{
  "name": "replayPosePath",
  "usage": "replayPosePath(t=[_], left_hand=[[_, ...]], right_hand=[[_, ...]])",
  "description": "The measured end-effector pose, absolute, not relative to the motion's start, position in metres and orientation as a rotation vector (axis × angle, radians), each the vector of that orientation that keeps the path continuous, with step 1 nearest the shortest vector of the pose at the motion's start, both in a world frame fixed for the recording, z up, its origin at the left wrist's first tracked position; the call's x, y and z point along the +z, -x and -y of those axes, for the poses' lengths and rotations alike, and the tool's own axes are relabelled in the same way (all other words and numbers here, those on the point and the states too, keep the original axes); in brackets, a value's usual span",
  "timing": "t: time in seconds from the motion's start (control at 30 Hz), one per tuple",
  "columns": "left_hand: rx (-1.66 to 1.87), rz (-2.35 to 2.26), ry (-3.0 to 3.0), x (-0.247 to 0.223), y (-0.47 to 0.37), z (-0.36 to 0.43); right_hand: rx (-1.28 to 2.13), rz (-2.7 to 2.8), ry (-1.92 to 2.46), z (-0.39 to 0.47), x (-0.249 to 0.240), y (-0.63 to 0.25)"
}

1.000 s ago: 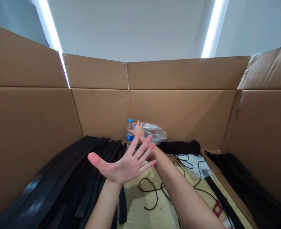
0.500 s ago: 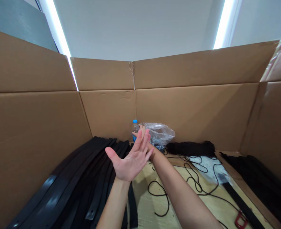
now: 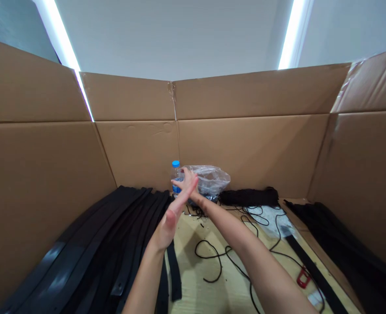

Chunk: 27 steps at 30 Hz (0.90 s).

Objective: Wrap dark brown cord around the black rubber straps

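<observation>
- Step in hand, as I judge it: bare-hand reach or gesture over the desk (image 3: 193,290); no lifting or carrying visible.
- Left hand (image 3: 176,211): nearer, seen edge-on; fingers straight, nothing gripped. Its fingertips overlap the right hand in view; whether they touch, cannot tell.
- Right hand (image 3: 186,179): farther out, arm slanting in from the right; thumb and fingers apart, partly hidden, no grip seen.
- Nearest things: bottle (image 3: 175,173), upright, blue cap, behind right thumb; bag (image 3: 211,179), clear plastic, just right of it. Contact with either unclear.
- Next move: any grasp would call for separating the hands and curling the fingers, my judgement.
- Left: black strips (image 3: 91,257), heaped, fanned toward the viewer.
- Right of centre: loose cord (image 3: 209,257) in loops, could snag; black bundle (image 3: 249,197) at back; red clip (image 3: 301,284) beside a single strip (image 3: 315,274); black cloth (image 3: 343,248) along the edge.
- Cardboard (image 3: 252,152) walls stand behind and at both sides, limiting reach.
</observation>
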State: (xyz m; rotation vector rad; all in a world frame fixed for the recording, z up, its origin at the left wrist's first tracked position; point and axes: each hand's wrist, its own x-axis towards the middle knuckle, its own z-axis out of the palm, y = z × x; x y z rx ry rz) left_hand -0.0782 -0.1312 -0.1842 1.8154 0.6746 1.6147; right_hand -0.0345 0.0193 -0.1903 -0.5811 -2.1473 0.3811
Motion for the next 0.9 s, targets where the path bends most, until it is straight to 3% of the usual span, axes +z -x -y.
replayPosePath(t=[0.2,0.3,0.43,0.9], left_hand=[[2.139,-0.979,-1.431,-0.176,0.089,0.130],[1.950,-1.202,-1.549,-0.176,0.087,0.131],[1.602,-1.074,-1.548,-0.175,0.065,0.133],[1.599,-1.174,-2.013,-0.159,0.018,0.183]], right_hand=[[0.541,1.946,0.628,0.002,-0.178,0.002],[0.663,1.951,0.518,0.029,-0.163,-0.027],[0.817,1.928,0.436,0.070,-0.137,-0.067],[-0.124,2.181,0.859,0.153,-0.039,-0.128]])
